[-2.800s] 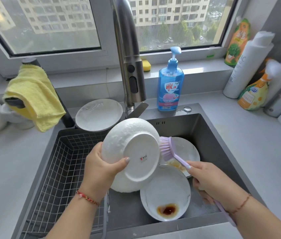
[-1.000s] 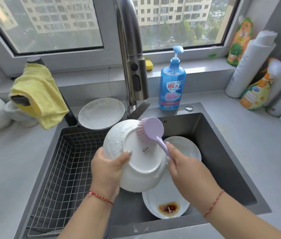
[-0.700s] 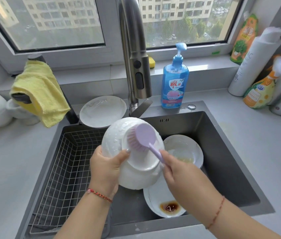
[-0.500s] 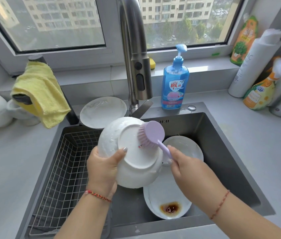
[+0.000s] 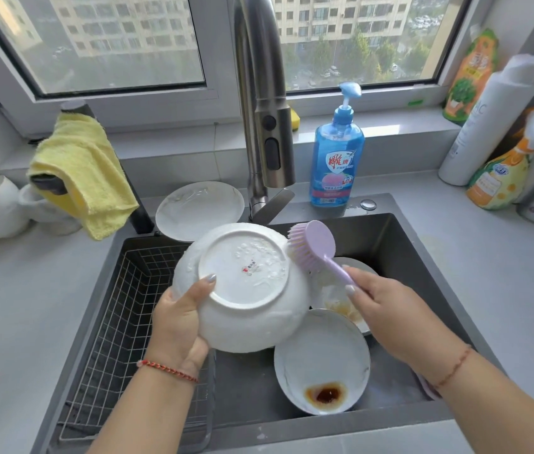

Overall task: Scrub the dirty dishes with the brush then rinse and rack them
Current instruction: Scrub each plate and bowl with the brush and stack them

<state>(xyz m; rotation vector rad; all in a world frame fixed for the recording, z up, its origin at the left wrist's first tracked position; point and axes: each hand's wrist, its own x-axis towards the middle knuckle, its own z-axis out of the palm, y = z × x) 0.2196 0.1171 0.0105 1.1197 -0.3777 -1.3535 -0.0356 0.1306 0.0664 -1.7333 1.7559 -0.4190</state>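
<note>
Bowl (image 5: 242,290): held upside down above the sink (image 5: 406,257), just in front of the tap (image 5: 260,93), its base turned up toward the camera and flecked with suds.
Left hand (image 5: 178,317): curled round the bowl's left rim, the thumb laid flat on the foot ring; the other fingers are hidden behind the bowl, so how far they wrap cannot be told.
Right hand (image 5: 386,309): closed round the handle of the lilac brush (image 5: 313,247), forefinger stretched along the stem, remaining fingers folded under.
Brush contact: the bristles are pressed against the bowl's upper right edge, on the side nearest the tap.
Slip risk: the bowl is wet and soapy and is gripped at one rim only (a thin hold for something this heavy); a hard push of the brush away from the left hand could twist it loose.
Breakage risk: two plates lie in the sink right below the bowl, one bearing a brown sauce stain (image 5: 326,394), so a dropped bowl would probably land on crockery and chip.
Collision risk: the tap's spout hangs close behind the brush head, and a wide stroke could knock against it.
Rack (image 5: 121,306): the wire basket sits in the sink, left of the tap, with no dishes visible in it; rinsing is not yet begun.
</note>
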